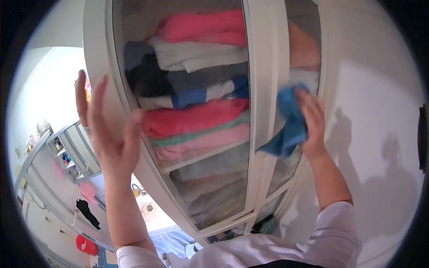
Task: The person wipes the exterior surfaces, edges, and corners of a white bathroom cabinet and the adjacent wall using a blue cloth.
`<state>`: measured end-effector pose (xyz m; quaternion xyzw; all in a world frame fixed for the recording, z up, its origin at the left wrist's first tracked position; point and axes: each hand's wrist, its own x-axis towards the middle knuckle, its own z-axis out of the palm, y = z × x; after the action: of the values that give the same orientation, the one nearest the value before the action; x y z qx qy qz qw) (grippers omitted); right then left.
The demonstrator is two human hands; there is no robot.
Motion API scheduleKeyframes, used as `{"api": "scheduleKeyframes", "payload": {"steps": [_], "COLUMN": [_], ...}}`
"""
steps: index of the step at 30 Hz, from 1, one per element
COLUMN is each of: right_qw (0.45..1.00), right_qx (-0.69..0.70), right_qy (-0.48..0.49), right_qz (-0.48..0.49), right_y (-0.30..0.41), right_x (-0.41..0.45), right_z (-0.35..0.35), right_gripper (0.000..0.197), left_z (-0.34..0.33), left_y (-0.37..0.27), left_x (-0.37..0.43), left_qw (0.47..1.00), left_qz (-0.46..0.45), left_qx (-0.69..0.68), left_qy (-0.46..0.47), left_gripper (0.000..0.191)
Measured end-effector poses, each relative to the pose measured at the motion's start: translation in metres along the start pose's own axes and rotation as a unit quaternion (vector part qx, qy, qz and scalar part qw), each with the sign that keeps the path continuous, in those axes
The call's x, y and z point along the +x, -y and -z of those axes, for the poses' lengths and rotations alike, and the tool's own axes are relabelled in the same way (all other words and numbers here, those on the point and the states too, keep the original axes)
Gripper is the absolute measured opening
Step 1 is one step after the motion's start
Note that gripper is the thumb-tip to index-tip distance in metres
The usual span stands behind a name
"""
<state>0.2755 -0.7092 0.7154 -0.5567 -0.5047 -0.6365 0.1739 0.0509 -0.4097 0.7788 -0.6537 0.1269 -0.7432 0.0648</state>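
Observation:
A white cabinet (266, 67) with glass-paned doors stands right in front of me. My right hand (311, 117) grips a crumpled blue cloth (293, 134) at the right-hand door, its lower corner hanging loose to the left. Whether the cloth presses on the pane is not plain. My left hand (110, 130) is raised at the cabinet's left side, fingers spread and holding nothing; its thumb tip overlaps the door frame, and I cannot tell if it touches. Behind the left glass pane (214, 187) lie folded textiles, among them a red one (197, 119) and a white one (204, 55).
A white wall (375, 100) bearing shadows closes off the right. To the left are a mirrored wall cabinet (78, 147), a washbasin (149, 209) with a tap (139, 189), and a red container (86, 245). Black cloth (87, 213) hangs near a rail there.

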Motion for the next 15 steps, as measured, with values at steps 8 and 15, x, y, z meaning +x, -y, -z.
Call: {"api": "scheduleKeyframes", "payload": {"steps": [8,15], "right_qw": [0.971,0.959], "right_qx": [-0.024,-0.195], "right_qy": [-0.238,-0.155], "right_qz": [0.011,-0.133], "right_y": [-0.14,-0.124], "right_x": [0.222,0.288], "right_z": [-0.06,-0.042], "right_gripper": [0.043,0.046], "left_z": [-0.008,0.005], "left_y": [0.0,0.01], "left_x": [-0.009,-0.012], "left_qw": [0.999,0.991], "left_qz": [0.028,0.089], "left_qx": [-0.001,-0.098], "left_qy": [0.02,0.018], "left_gripper": [0.06,0.058]}}
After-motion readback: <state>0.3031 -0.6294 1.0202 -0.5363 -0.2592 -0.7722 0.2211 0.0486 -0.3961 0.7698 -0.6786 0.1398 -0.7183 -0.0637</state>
